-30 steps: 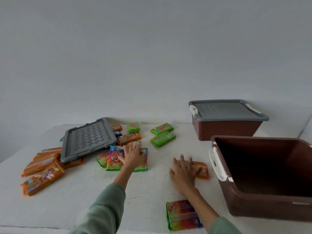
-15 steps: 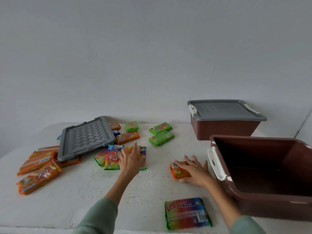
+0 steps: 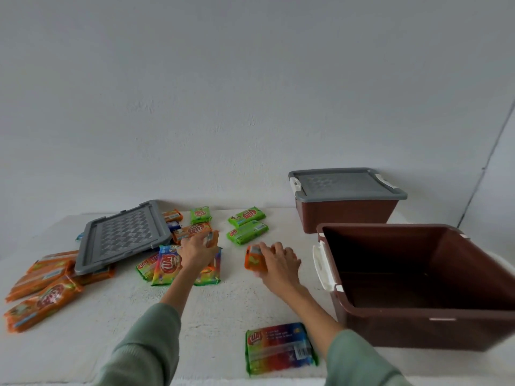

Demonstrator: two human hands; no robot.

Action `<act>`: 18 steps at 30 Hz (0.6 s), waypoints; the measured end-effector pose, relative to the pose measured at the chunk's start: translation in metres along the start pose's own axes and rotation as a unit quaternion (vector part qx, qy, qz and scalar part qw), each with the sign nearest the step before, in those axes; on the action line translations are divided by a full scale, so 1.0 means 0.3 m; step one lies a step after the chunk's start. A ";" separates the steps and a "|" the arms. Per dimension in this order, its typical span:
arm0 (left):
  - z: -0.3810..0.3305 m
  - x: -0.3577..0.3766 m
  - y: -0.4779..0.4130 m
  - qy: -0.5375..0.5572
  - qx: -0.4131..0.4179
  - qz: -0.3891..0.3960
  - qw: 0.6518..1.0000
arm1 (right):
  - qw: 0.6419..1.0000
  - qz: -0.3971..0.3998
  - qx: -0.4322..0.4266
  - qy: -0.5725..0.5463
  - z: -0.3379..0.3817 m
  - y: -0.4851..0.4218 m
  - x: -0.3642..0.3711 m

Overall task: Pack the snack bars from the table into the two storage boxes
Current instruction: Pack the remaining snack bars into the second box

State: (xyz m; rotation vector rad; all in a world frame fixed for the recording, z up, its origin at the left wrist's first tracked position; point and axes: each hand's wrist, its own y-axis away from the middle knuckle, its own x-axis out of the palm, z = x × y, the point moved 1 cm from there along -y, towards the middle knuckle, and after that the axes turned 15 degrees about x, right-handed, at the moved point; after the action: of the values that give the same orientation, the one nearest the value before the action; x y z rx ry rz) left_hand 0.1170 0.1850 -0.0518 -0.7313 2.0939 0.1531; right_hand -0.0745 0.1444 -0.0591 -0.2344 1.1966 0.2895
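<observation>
White counter (image 3: 117,338): front edge is running along the bottom of the view, back edge is meeting the wall. Open brown box (image 3: 418,321) is sitting at the right, near the front, rim facing up, interior showing no bars. Lidded brown box (image 3: 345,211) is standing behind it, against the wall. Loose grey lid (image 3: 125,235) is lying tilted at the left, propped on orange snack bars (image 3: 41,293). Bare counter is stretching between the two forearms and in front of the left pile.

Versus 0.5 s ago: right hand (image 3: 278,263) is now lifting the small orange bar (image 3: 255,259) off the counter instead of covering it flat; left hand (image 3: 196,250) is now reaching farther back, past the rainbow packs (image 3: 170,264).

Right hand is curling its fingers around the small orange bar, grasping it just left of the open box's white latch (image 3: 322,267). Left hand is closing on the end of an orange bar (image 3: 195,229) beside the lid; fingers half bent, grip looks partial and blurred.

Green bars (image 3: 246,224) are lying behind the hands. One rainbow pack (image 3: 278,348) is lying near the front edge, under the right forearm.
</observation>
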 end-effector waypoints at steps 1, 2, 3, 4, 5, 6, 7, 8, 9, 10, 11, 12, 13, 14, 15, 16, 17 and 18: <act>-0.040 -0.028 0.003 0.008 0.025 -0.016 1.000 | 1.000 -0.029 -0.005 -0.008 0.028 0.000 -0.035; -0.086 -0.057 0.007 0.019 0.051 -0.028 0.998 | 0.999 -0.051 -0.010 -0.014 0.052 0.001 -0.074; -0.139 -0.090 0.015 0.034 0.079 -0.035 0.996 | 0.997 -0.068 -0.014 -0.021 0.069 -0.001 -0.117; -0.194 -0.121 0.022 0.053 0.108 -0.035 0.992 | 0.996 -0.082 -0.019 -0.028 0.075 -0.002 -0.166; -0.250 -0.150 0.029 0.070 0.140 -0.034 0.987 | 0.995 -0.093 -0.023 -0.036 0.070 -0.005 -0.220; -0.308 -0.175 0.040 0.080 0.174 -0.029 0.981 | 0.994 -0.100 -0.027 -0.045 0.051 -0.006 -0.278; -0.368 -0.195 0.055 0.080 0.208 -0.020 0.975 | 0.993 -0.101 -0.029 -0.053 0.019 -0.008 -0.337; -0.426 -0.206 0.071 0.075 0.239 -0.008 0.968 | 0.993 -0.098 -0.027 -0.057 -0.023 -0.011 -0.393; -0.480 -0.207 0.087 0.073 0.269 0.005 0.960 | 0.994 -0.091 -0.022 -0.055 -0.074 -0.014 -0.446; -0.533 -0.199 0.102 0.075 0.296 0.021 0.952 | 0.995 -0.083 -0.014 -0.049 -0.133 -0.016 -0.494; -0.584 -0.181 0.116 0.079 0.320 0.039 0.943 | 0.996 -0.075 -0.005 -0.041 -0.196 -0.018 -0.535; -0.631 -0.154 0.128 0.084 0.343 0.058 0.934 | 0.997 -0.068 0.005 -0.032 -0.262 -0.020 -0.569; -0.675 -0.119 0.137 0.084 0.364 0.078 0.924 | 0.998 -0.060 0.017 -0.023 -0.328 -0.018 -0.597; -0.719 -0.082 0.146 0.083 0.385 0.101 0.914 | 0.998 -0.053 0.028 -0.017 -0.392 -0.014 -0.621; -0.759 -0.041 0.153 0.077 0.405 0.126 0.902 | 0.998 -0.048 0.038 -0.011 -0.456 -0.011 -0.640; -0.799 0.001 0.162 0.071 0.424 0.153 0.890 | 0.998 -0.041 0.047 -0.005 -0.516 -0.006 -0.654; -0.835 0.043 0.171 0.063 0.438 0.181 0.878 | 0.998 -0.031 0.054 0.001 -0.572 -0.001 -0.662; -0.865 0.089 0.179 0.056 0.449 0.208 0.867 | 0.998 -0.021 0.058 0.011 -0.622 0.005 -0.666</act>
State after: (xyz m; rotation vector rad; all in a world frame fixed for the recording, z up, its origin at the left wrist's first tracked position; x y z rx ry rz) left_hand -0.1089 0.1222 0.0745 0.2840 2.0857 -0.6156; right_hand -0.3060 0.0651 0.0628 -0.1617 1.2244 0.1817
